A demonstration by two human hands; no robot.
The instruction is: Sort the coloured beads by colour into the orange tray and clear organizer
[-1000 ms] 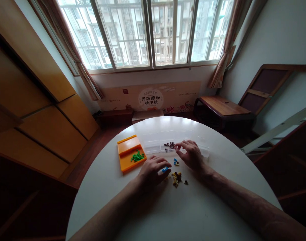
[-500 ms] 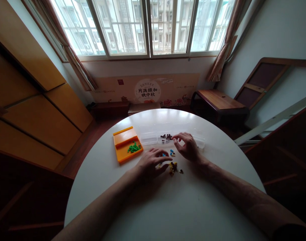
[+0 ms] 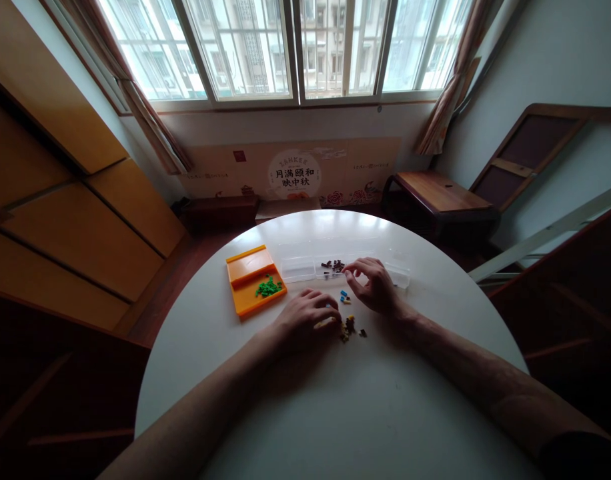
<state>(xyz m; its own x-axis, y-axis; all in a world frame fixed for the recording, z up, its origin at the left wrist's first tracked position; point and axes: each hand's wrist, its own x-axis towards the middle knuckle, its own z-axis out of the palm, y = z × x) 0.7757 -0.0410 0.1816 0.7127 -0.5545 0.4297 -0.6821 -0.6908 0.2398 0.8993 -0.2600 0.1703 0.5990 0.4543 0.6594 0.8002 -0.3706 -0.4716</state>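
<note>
My left hand (image 3: 307,317) rests on the round white table (image 3: 335,413) with fingers curled over small pieces at the edge of a loose pile of yellow and brown bits (image 3: 350,327). My right hand (image 3: 373,285) hovers by the clear plastic compartment box (image 3: 298,269), fingertips pinched near the dark brown pieces (image 3: 332,267) inside it. Two small blue pieces (image 3: 344,295) lie between my hands. What the pinched fingers hold is too small to make out.
An orange tray (image 3: 245,265) with green pieces (image 3: 268,287) sits left of the clear box. Beyond the table are a wooden bench (image 3: 438,193), wooden cabinets (image 3: 85,220) on the left and a large window (image 3: 295,47).
The camera tilted slightly, so the table sits higher in view. My left hand curled over the pile and covers the blue piece it touched. My right hand stays by the box, fingers more pinched.
</note>
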